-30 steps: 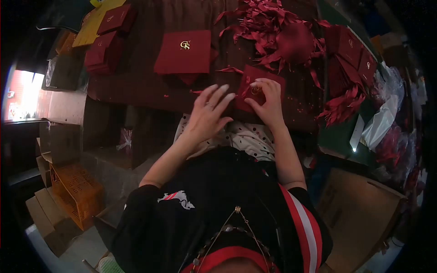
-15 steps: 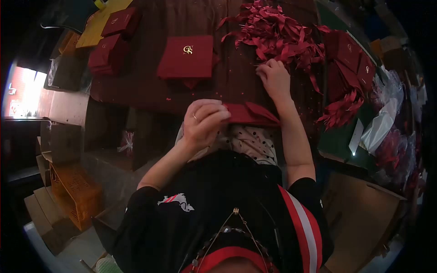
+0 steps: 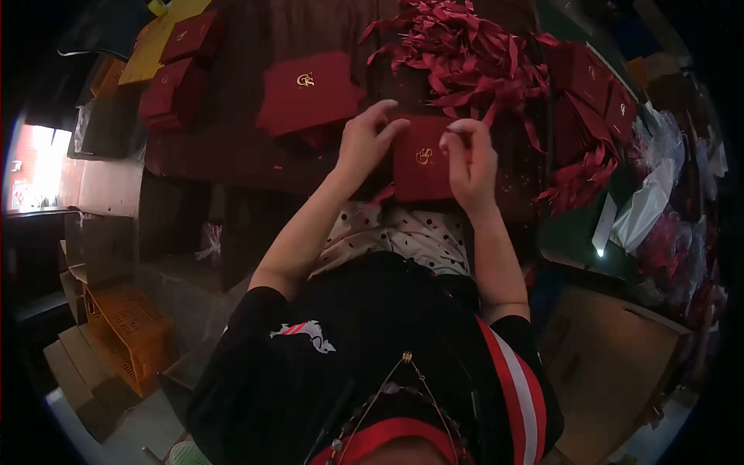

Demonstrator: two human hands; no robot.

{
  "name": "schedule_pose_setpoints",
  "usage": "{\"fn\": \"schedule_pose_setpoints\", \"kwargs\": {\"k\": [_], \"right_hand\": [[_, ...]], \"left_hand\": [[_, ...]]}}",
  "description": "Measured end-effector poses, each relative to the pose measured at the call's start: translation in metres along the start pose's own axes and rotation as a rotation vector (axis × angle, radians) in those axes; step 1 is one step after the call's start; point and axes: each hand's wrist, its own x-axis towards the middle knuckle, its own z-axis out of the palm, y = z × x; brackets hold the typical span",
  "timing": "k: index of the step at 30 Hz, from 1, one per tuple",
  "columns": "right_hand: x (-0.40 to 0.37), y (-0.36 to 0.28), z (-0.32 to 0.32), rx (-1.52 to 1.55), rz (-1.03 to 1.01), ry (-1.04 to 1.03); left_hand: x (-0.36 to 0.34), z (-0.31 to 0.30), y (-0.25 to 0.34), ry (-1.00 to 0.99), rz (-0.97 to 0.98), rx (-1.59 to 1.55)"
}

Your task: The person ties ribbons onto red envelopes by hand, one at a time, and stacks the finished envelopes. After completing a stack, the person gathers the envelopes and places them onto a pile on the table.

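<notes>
A flat dark red pouch (image 3: 418, 174) with a gold monogram lies at the table's front edge, above my lap. My left hand (image 3: 366, 143) is by its upper left side, thumb and fingers apart and holding nothing. Over its right side, my right hand (image 3: 473, 163) has thumb and forefinger bent together. Whatever may be between those fingertips is too small to make out. A bit of red ribbon (image 3: 381, 194) sticks out at the pouch's lower left.
Left of my hands is a stack of red pouches (image 3: 310, 101), with more red pouches (image 3: 172, 94) farther left. A heap of red ribbons (image 3: 473, 58) covers the back right. Pouches (image 3: 593, 85) and clear plastic (image 3: 647, 201) lie at right; an orange crate (image 3: 128, 337) stands lower left.
The pouch that lay folded low over my lap now lies flat, monogram showing. My left hand has moved up and right and opened; my right hand has come down from the ribbon heap.
</notes>
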Motion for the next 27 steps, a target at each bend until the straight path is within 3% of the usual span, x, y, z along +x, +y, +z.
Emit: {"fn": "schedule_pose_setpoints", "kwargs": {"k": [2,4,5,9,11,18,23,26,27], "right_hand": [[-0.007,0.043,0.009,-0.068,0.108,-0.058],[-0.012,0.066,0.013,-0.006,0.201,-0.022],[-0.013,0.074,0.014,0.055,0.29,0.013],[-0.014,0.072,0.018,-0.033,0.202,0.014],[-0.015,0.069,0.018,-0.062,0.201,0.021],[-0.015,0.074,0.019,-0.104,0.209,0.036],[-0.017,0.068,0.02,-0.076,0.211,0.053],[-0.016,0.066,0.022,-0.061,0.267,0.055],[-0.017,0.066,0.021,-0.088,0.263,0.048]], "left_hand": [[-0.009,0.003,0.001,0.058,0.033,0.067],[-0.02,0.005,-0.013,0.337,0.522,0.394],[-0.033,0.001,-0.017,0.24,0.469,0.388],[-0.072,-0.01,-0.031,0.078,0.487,0.487],[-0.076,-0.017,-0.054,-0.019,0.669,0.565],[-0.077,-0.022,-0.07,0.14,0.757,0.403],[-0.069,-0.04,-0.072,0.111,0.797,0.465],[-0.071,-0.047,-0.055,0.084,0.742,0.503],[-0.075,-0.053,-0.031,0.2,0.714,0.522]]}}
